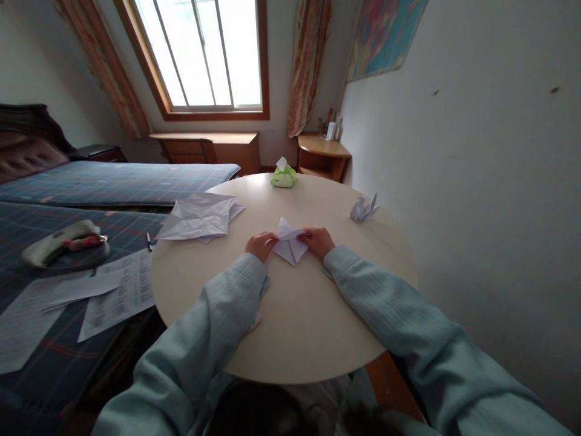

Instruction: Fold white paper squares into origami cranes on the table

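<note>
A small folded white paper (290, 249) lies at the middle of the round table (308, 327), with one point toward me and another pointing away. My left hand (262, 245) pinches its left edge between thumb and fingers. On the opposite side, my right hand (320, 240) grips the right edge in the same way. A flap crosses the paper between the two hands. Both hands rest close to the tabletop. What the fingertips cover cannot be seen.
Creased white sheets (202, 217) are stacked at the table's left. A folded paper crane (364, 209) stands at the right, and a green tissue pack (284, 174) at the far edge. Beside the table, a bed holds printed papers (120, 293), a pen (149, 242) and a pouch (63, 245).
</note>
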Demonstrator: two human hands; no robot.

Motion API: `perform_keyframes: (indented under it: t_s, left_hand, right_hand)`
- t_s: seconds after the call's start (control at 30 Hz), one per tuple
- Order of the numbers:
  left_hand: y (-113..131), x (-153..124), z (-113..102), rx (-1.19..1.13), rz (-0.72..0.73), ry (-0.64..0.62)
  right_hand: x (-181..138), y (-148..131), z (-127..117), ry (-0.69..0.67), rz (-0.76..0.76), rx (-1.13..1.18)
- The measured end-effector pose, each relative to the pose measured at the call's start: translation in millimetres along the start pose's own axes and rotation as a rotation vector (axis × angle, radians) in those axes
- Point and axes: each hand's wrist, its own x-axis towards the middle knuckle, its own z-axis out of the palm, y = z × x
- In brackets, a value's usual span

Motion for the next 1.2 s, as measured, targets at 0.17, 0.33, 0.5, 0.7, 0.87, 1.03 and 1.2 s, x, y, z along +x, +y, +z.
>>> perform_keyframes:
  t_s: [0.17, 0.33, 0.5, 0.7, 0.87, 1.03, 1.2]
  left_hand:
    - [-1, 1, -3, 0.074, 0.006, -0.076]
    - [2, 2, -6, 0.185, -0.117, -0.065]
    - [3, 1, -4, 0.161, -0.200, -0.013]
    - [-4, 3, -5, 0.139, -0.188, 0.004]
    - [-9, 4, -13, 0.165, -0.152, -0.083]
    - [-8, 4, -17, 0.241, -0.111, -0.091]
    - [-9, 3, -11, 0.243, -0.130, -0.049]
  right_hand:
    - [3, 9, 1, -0.024, -0.163, 0.145]
    - [4, 9, -6, -0.063, -0.097, 0.129]
    - [4, 6, -8, -0.014, -0.021, 0.137]
    - [5, 7, -7, 0.097, -0.050, 0.057]
    - [3, 11, -8, 0.009, -0.156, 0.083]
    - [-2, 4, -15, -0.035, -0.146, -0.052]
    - [-4, -4, -16, -0.029, -0.126, -0.173]
